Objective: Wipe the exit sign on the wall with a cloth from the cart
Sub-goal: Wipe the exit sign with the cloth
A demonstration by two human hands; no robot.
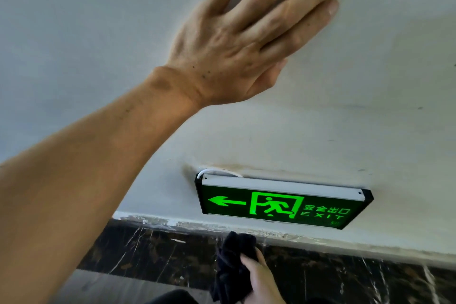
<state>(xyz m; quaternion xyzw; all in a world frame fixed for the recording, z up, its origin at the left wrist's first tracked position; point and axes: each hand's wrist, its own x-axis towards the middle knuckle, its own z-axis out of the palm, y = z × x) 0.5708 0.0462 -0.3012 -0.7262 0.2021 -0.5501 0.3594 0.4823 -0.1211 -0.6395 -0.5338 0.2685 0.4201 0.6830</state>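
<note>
The exit sign is a black box with a lit green arrow, running figure and "EXIT" lettering, mounted low on the white wall. My left hand lies flat against the wall well above the sign, fingers spread, holding nothing. My right hand is at the bottom edge, just below the sign's left half, and grips a bunched black cloth. The cloth's top sits a little under the sign and is apart from it.
A dark marble skirting with white veins runs along the wall's base under the sign. A thin white cable loops from the sign's top left corner. Grey floor shows at the bottom left.
</note>
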